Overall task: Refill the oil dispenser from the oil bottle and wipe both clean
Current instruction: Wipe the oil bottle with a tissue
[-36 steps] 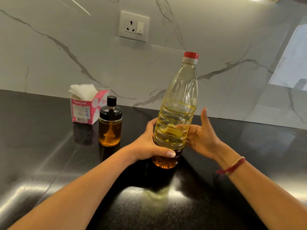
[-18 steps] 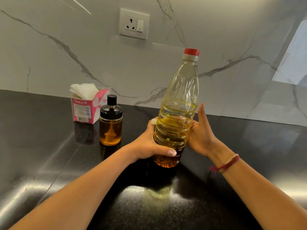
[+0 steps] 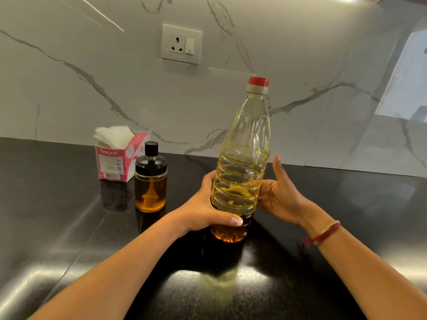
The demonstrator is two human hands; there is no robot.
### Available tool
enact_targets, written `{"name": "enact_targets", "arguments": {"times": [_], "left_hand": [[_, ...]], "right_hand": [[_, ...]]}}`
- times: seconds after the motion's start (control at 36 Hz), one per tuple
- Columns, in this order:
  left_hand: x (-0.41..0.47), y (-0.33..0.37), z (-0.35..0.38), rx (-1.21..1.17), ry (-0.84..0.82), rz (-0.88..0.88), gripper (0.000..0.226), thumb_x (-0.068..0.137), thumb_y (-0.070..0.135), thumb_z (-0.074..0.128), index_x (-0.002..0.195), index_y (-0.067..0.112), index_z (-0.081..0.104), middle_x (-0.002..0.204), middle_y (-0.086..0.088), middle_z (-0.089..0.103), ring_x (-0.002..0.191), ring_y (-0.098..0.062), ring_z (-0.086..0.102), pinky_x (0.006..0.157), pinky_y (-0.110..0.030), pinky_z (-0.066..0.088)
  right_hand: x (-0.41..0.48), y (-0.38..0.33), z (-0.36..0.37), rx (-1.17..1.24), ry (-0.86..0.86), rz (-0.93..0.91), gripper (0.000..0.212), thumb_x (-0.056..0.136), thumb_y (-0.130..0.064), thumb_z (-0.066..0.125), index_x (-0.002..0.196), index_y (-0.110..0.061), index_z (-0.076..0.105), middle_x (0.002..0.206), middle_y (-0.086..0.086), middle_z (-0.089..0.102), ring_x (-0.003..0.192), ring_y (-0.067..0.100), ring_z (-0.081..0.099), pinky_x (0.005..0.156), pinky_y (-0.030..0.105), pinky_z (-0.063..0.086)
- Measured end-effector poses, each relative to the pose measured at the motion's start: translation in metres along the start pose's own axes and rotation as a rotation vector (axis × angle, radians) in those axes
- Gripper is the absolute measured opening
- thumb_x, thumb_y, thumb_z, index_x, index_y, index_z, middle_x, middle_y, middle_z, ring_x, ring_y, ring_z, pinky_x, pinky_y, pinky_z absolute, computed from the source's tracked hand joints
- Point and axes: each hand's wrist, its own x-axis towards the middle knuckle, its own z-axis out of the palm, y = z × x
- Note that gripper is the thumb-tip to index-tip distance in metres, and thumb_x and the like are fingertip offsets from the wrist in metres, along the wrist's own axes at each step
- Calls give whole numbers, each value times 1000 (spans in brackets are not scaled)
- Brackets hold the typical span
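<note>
A clear plastic oil bottle (image 3: 249, 135) with a red cap (image 3: 258, 81) stands in the middle of the black counter (image 3: 57, 227), leaning slightly right and about half full of yellow oil. My left hand (image 3: 203, 211) grips its lower part, thumb across the front. My right hand (image 3: 279, 195) holds the bottle's right side, thumb pointing up, fingers round the back and showing through the oil. To the left stands the glass oil dispenser (image 3: 150, 188) with its black lid on, amber oil inside. Neither hand touches it.
A pink tissue box (image 3: 115, 162) with white tissues sticking out sits behind and left of the dispenser, near the marble wall. A wall socket (image 3: 181, 43) is above the counter. The glossy counter stretches out to both sides.
My right hand has closed in from a little apart until it lies against the bottle's side. The bottle has stayed in place in my left hand's grip.
</note>
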Motion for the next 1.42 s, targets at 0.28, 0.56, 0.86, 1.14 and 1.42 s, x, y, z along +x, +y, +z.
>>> {"name": "enact_targets", "arguments": {"times": [0.28, 0.56, 0.86, 1.14, 1.42], "left_hand": [[0, 1, 1, -2, 3, 17, 108, 58, 21, 86, 137, 35, 13, 131, 12, 48, 105, 18, 55, 79, -3, 46], [0, 0, 0, 0, -5, 13, 115, 48, 37, 89, 135, 39, 14, 131, 12, 51, 109, 14, 56, 81, -7, 49], [-1, -1, 2, 11, 15, 18, 111, 58, 23, 88, 138, 38, 12, 128, 21, 49, 105, 23, 53, 79, 0, 44], [-6, 9, 2, -100, 15, -78, 157, 30, 61, 92, 154, 37, -1, 132, 17, 54, 129, -7, 50, 116, -42, 34], [-1, 10, -5, -383, 353, -239, 64, 91, 66, 39, 132, 20, 57, 128, -2, 65, 116, -18, 62, 111, -42, 40]], "right_hand": [[4, -1, 13, 60, -27, -29, 97, 74, -83, 6, 116, -23, 70, 129, 9, 62, 122, 25, 56, 110, 43, 34], [3, -3, 15, 174, -39, -35, 93, 79, -80, 8, 120, -21, 68, 131, 9, 60, 124, 26, 54, 104, 38, 44], [-8, -2, -12, -37, 82, -37, 18, 80, -16, 68, 94, -10, 76, 97, 10, 71, 90, 20, 65, 81, 28, 56], [-3, 3, -10, 65, 425, -16, 14, 88, 3, 58, 97, 1, 68, 87, 10, 70, 79, 18, 67, 77, 29, 57], [27, -25, 0, 94, 604, 27, 26, 90, 3, 57, 115, 9, 60, 95, 22, 66, 79, 29, 61, 81, 41, 54]]}}
